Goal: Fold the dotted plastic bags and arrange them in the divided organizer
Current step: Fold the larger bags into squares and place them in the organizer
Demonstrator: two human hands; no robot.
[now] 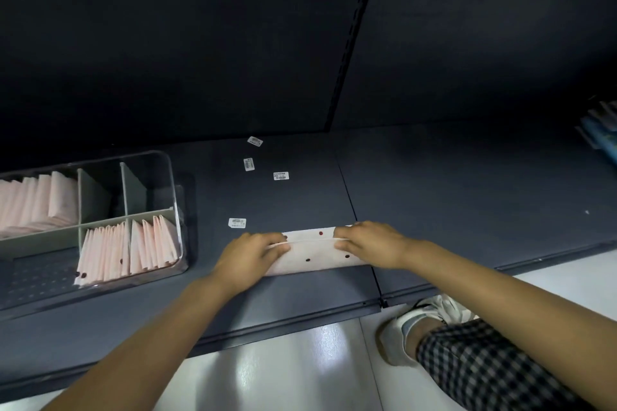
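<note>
A pale pink plastic bag with dark red dots (312, 253) lies on the dark shelf as a long folded strip. My left hand (248, 255) pinches its left end and my right hand (372, 243) pinches its right end, both holding the folded upper edge. At the left stands a clear divided organizer (173, 190) with grey partitions. Folded pink bags (127, 248) stand upright in its near right compartments, and more folded bags (36, 200) fill the far left one. The two far right compartments hold nothing.
Several small white barcode stickers (281, 176) lie on the dark shelf (467, 193) behind the bag. A blue packet (601, 133) sits at the far right. The shelf's front edge runs below my hands; my knee and shoe (417, 317) rest on the white floor.
</note>
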